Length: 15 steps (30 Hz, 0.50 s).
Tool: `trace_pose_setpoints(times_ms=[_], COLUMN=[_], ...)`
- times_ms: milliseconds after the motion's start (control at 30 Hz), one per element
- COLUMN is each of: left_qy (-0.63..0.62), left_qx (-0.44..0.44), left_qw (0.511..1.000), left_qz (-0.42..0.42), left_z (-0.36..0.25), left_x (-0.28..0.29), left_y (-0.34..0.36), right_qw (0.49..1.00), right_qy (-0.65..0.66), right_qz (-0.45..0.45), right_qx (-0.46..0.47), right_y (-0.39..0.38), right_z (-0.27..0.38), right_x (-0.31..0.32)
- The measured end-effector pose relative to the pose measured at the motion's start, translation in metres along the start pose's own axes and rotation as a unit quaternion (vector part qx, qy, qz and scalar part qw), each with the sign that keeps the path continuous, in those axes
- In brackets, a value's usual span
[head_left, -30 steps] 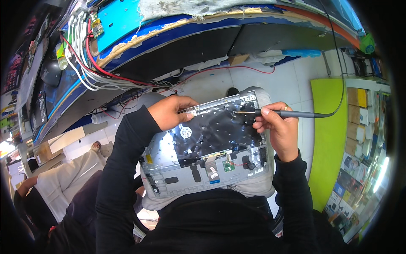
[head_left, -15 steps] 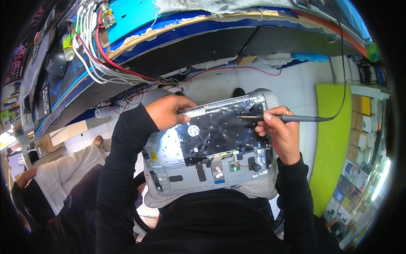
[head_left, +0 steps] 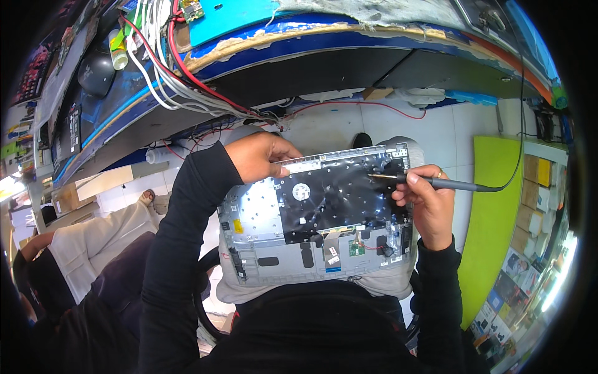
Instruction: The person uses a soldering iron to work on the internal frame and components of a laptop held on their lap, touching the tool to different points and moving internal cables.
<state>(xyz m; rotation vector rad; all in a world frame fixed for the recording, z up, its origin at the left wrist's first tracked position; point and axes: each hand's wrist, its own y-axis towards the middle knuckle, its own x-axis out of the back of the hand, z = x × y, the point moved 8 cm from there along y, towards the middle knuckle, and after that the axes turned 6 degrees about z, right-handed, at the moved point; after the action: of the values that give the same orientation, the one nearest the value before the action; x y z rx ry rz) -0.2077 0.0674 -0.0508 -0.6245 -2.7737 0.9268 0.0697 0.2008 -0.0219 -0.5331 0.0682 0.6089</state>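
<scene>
Across my lap lies a grey laptop palm-rest cover (head_left: 285, 250), inner side up, with a black film sheet (head_left: 336, 202) over its keyboard area. My left hand (head_left: 261, 157) grips the cover's far edge, left of its middle, thumb on top and fingers behind. Between the thumb and fingers of my right hand (head_left: 428, 202) is a soldering iron (head_left: 458, 184), held like a pen. Its thin tip points left, at or just above the film near the far right; whether it touches, I cannot tell. Nearer me sit a flat ribbon cable (head_left: 334, 248) and a small green board (head_left: 356, 249).
A workbench edge (head_left: 286, 38) with peeling trim runs across the far side. White and red cables (head_left: 180, 100) hang from its left. The iron's black cord (head_left: 522, 124) rises at the right, beside a lime-green panel (head_left: 486, 230). Another person's draped legs (head_left: 103, 234) are at the left.
The whole view has shifted, so the bench, cover and hands appear a little further right. Both grips are the same, and the iron's tip stays over the same far-right part of the film.
</scene>
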Motion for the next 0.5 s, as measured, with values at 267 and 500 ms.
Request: trace_pose_setpoints(times_ms=[267,500], left_qy=[0.184,0.213], left_qx=[0.024,-0.056], left_qw=[0.976,0.962], left_qz=[-0.117,-0.163], left_z=[-0.012,-0.011], left_x=[0.004,-0.001], left_y=[-0.035,-0.042], right_qw=[1.0,1.0], right_qy=[0.008,0.013], right_qz=[-0.008,-0.002], right_qx=[0.005,0.011], right_y=[-0.003,-0.011], right_z=[0.001,0.001], right_x=[0.007,0.008])
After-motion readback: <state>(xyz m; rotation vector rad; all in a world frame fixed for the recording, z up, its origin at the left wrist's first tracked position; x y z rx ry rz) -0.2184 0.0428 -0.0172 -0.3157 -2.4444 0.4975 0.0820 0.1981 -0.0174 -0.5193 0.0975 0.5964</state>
